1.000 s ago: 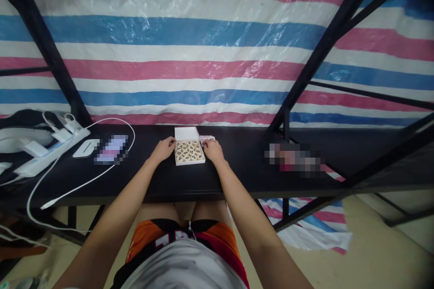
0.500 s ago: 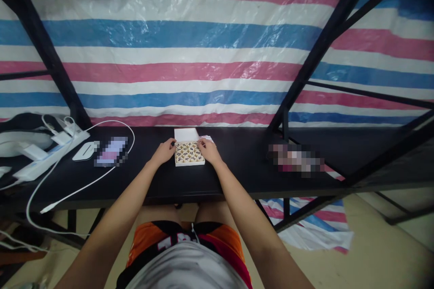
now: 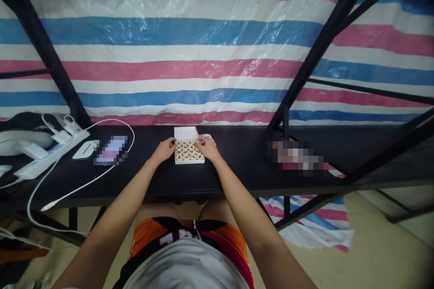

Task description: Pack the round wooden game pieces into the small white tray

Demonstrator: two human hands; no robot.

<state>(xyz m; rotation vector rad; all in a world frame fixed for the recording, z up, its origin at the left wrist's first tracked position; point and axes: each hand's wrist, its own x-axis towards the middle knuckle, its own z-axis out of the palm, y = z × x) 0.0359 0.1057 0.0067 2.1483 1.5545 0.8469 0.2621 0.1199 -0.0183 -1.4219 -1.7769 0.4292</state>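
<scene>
On the black table, a small white box (image 3: 190, 161) stands with its lid (image 3: 186, 133) folded back. Round cream-coloured Chinese chess pieces (image 3: 186, 151) with dark characters fill it in rows. My left hand (image 3: 164, 150) holds the box's left side near the back corner, fingers bent against the edge. Over the back right corner, my right hand (image 3: 207, 148) has its fingers closed together and reaching onto the pieces there. Its fingertips hide the corner piece, and I cannot make out whether they grip it.
Behind the box's right side lies some white paper (image 3: 210, 138). To the left are a blurred-out phone (image 3: 111, 150), a white flat device (image 3: 87, 149), a white cable (image 3: 77, 187) and a power strip (image 3: 50, 156). A blurred-out object (image 3: 296, 158) lies right. Black frame posts (image 3: 307, 63) flank the table (image 3: 244, 162).
My right fingers have shifted slightly left, further over the pieces at the back right corner. My left hand and the box stay in place; the view has tilted slightly.
</scene>
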